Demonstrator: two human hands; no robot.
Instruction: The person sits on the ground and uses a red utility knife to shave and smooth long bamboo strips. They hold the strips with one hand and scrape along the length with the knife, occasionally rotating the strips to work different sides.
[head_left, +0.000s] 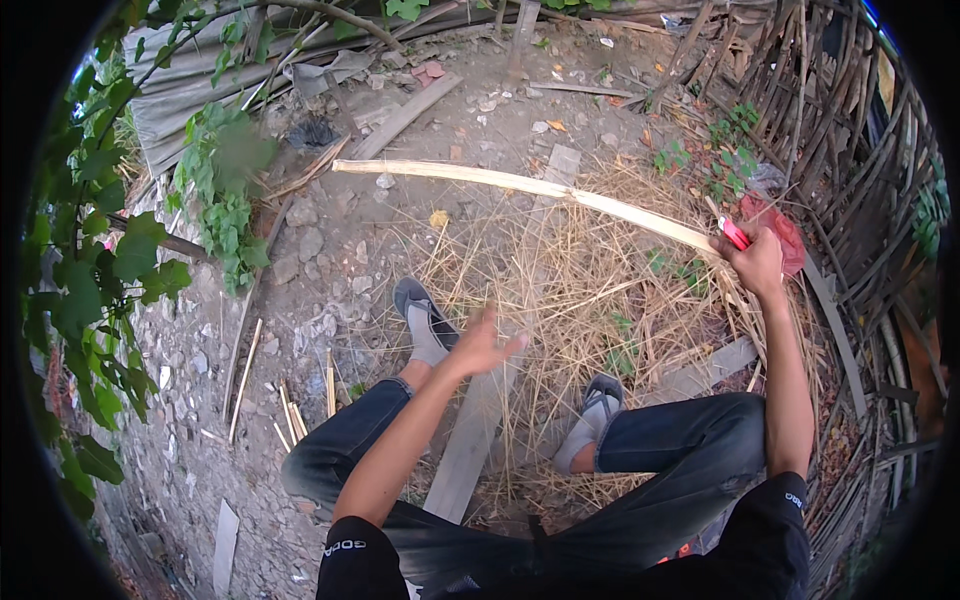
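My right hand [757, 258] is closed at the right, round the near end of a long pale split strip [480, 177], bamboo or wood. The strip reaches far across to the left, bowed, above the ground. A red-handled tool [735, 234], which looks like a knife, is also in that hand; its narrow tip points up and left. My left hand [483, 345] is empty, with its fingers apart, in the middle over the straw. Thin pale shavings and straw [610, 270] lie scattered below both hands, between and beyond my feet.
Grey planks [478, 430] lie between my feet and farther off. Several thin sticks [290, 415] stand or lie at the left. A stick fence [850, 130] rises on the right, beside a red bag [775, 230]. Leafy vines [225, 170] hang at the left.
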